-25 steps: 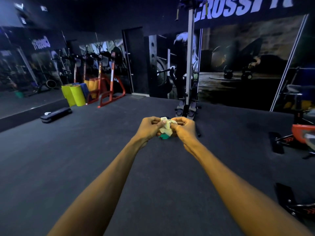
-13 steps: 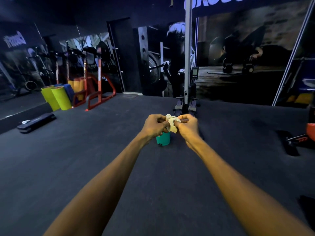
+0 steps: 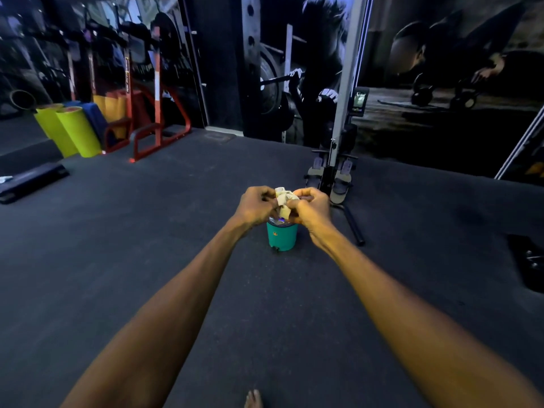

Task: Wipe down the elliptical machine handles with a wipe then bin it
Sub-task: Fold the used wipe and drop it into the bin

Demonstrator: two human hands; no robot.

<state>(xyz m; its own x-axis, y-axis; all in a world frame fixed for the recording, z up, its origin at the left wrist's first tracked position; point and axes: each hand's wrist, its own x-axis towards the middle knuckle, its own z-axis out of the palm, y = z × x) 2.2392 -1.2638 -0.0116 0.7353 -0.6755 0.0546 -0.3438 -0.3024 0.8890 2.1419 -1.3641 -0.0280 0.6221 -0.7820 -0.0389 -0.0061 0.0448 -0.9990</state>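
A crumpled pale wipe (image 3: 283, 200) is pinched between both hands, held out at arm's length. My left hand (image 3: 256, 205) grips its left side and my right hand (image 3: 309, 208) grips its right side. Directly below the hands in the image, a small teal bin (image 3: 281, 235) stands on the dark rubber floor, its rim partly covered by my fingers. The elliptical machine is out of sight.
An upright rowing machine (image 3: 338, 160) stands just behind and right of the bin. Red racks (image 3: 153, 125), yellow-green rolls (image 3: 75, 131) and a black step (image 3: 32, 179) line the left. My bare toes (image 3: 253, 400) show at the bottom edge. A dark object (image 3: 527, 260) lies at right.
The view has tilted down and closed in on the bin, which has gone from mostly hidden behind my hands to showing its full side. Both hands keep kneading the wipe.
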